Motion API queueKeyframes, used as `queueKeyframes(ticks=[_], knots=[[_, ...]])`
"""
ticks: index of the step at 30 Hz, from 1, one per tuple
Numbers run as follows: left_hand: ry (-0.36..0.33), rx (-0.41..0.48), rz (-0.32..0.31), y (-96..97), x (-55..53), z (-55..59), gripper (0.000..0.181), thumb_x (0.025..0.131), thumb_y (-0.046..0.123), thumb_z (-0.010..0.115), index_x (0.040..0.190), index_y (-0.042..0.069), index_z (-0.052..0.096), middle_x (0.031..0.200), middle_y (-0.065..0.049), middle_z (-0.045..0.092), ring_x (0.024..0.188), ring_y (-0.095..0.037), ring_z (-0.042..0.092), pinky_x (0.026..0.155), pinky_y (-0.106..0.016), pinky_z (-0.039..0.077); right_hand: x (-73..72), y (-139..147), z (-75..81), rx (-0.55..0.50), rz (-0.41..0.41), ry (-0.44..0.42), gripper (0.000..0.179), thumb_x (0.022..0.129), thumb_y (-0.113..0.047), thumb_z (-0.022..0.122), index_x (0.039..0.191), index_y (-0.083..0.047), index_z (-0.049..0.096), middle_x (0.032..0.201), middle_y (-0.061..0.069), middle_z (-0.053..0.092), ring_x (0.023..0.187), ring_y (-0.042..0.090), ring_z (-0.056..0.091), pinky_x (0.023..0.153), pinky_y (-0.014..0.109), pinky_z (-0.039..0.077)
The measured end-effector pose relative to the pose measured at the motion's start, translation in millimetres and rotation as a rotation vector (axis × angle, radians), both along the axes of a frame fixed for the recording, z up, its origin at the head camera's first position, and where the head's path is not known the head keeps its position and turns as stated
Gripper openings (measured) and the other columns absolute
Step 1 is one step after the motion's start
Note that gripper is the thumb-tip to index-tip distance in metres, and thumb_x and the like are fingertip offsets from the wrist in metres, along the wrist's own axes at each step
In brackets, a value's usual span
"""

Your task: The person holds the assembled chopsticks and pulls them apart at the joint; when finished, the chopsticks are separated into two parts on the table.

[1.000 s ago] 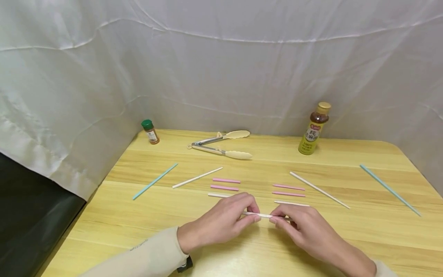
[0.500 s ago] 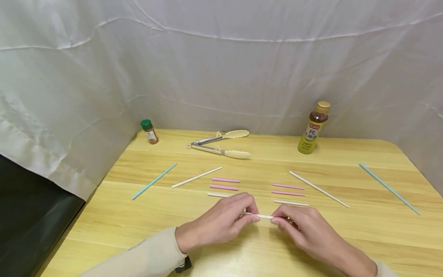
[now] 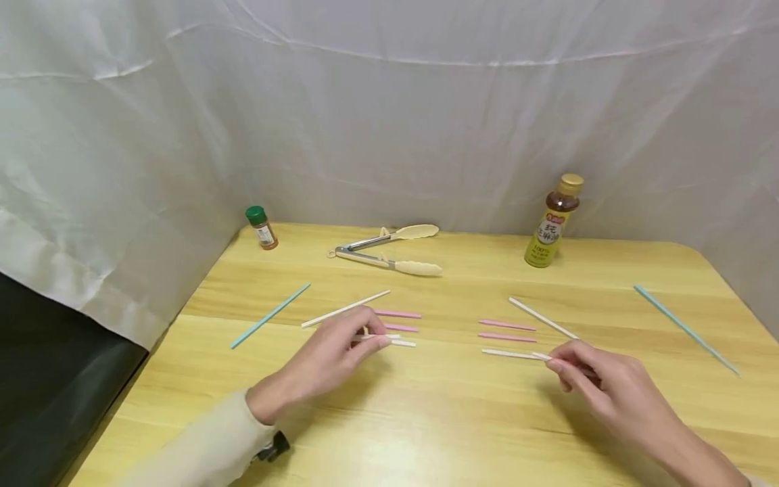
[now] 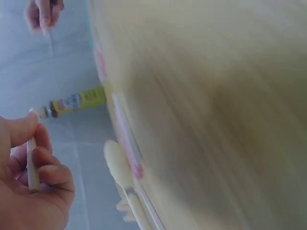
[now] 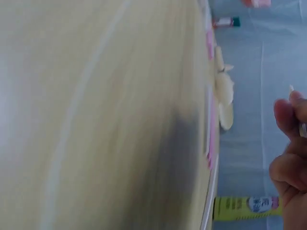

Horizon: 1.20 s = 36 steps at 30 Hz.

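Left hand (image 3: 328, 352) and right hand (image 3: 611, 382) moved apart since the earlier frame. I see left pinching one white stick (image 3: 393, 337), right a second white stick (image 3: 541, 356), both above the table (image 3: 420, 419).

The left hand (image 3: 325, 355) sits at seven o'clock in the head view, fingertips pointing toward two, thumb (image 3: 368, 347) and forefinger (image 3: 372, 322) pinched, the other fingers (image 4: 55, 173) curled in. Well apart at four o'clock, the right hand (image 3: 615, 385) pinches likewise, aimed toward ten. The sleeved left forearm (image 3: 197, 439) enters from about seven; the right forearm (image 3: 694, 439) is mostly bare.
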<state>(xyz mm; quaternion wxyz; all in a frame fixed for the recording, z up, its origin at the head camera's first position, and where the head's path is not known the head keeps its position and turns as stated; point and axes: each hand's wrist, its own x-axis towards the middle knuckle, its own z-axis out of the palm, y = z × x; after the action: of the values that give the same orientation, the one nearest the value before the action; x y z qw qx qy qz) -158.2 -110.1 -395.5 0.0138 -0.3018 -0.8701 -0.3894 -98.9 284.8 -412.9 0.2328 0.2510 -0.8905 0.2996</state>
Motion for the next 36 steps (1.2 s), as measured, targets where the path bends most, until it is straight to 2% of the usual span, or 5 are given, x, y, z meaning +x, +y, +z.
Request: queueKeyframes(ticks=[5,14,19,26,36], knots=[[-0.028,-0.101,-0.004,-16.6,-8.2,-5.5,0.004,0.108,0.025,0.071,0.108,0.021,0.072,0.106,0.01,0.072,0.098,-0.008,0.064,0.087,-0.031,0.057,-2.6,8,-1.9,0.04,-0.015,-0.093,0.029,0.094,0.004,0.08,0.107,-0.022,0.076,0.083,-0.019,0.065,0.07,-0.007,0.052,0.06,0.01,0.042],[0.082,-0.26,-0.05,-9.6,-12.3,-6.3,0.015,0.107,0.017,0.072,0.12,0.019,0.078,0.119,0.007,0.079,0.117,-0.014,0.071,0.11,-0.043,0.054,-9.8,0,-10.1,0.112,0.057,-0.047,0.037,0.09,0.007,0.081,0.111,-0.023,0.078,0.105,-0.015,0.063,0.085,-0.006,0.051,0.068,0.012,0.041],[0.131,-0.291,-0.084,-7.9,-13.9,-6.6,0.012,0.104,0.018,0.076,0.114,0.023,0.08,0.112,0.011,0.08,0.104,-0.009,0.071,0.103,-0.041,0.056,-13.9,-10,-14.9,0.165,0.031,-0.058,0.037,0.086,-0.001,0.088,0.107,-0.03,0.076,0.102,-0.023,0.067,0.088,-0.006,0.057,0.075,0.014,0.048],[0.098,-0.325,-0.077,-6.8,-12.6,-6.7,0.008,0.104,0.019,0.076,0.112,0.022,0.076,0.107,0.01,0.077,0.103,-0.009,0.067,0.093,-0.034,0.058,-18.0,-22,-13.6,0.193,0.011,-0.145,0.024,0.093,-0.01,0.086,0.103,-0.03,0.077,0.098,-0.025,0.065,0.084,-0.009,0.054,0.07,0.022,0.053],[0.184,-0.415,-0.067,-1.2,-11.9,-11.5,0.007,0.101,0.023,0.08,0.106,0.024,0.075,0.102,0.012,0.075,0.099,-0.01,0.065,0.084,-0.028,0.057,-24.3,-26,-17.3,0.268,0.031,-0.112,0.032,0.088,0.001,0.087,0.102,-0.026,0.079,0.099,-0.018,0.064,0.083,-0.007,0.05,0.067,0.023,0.052]])
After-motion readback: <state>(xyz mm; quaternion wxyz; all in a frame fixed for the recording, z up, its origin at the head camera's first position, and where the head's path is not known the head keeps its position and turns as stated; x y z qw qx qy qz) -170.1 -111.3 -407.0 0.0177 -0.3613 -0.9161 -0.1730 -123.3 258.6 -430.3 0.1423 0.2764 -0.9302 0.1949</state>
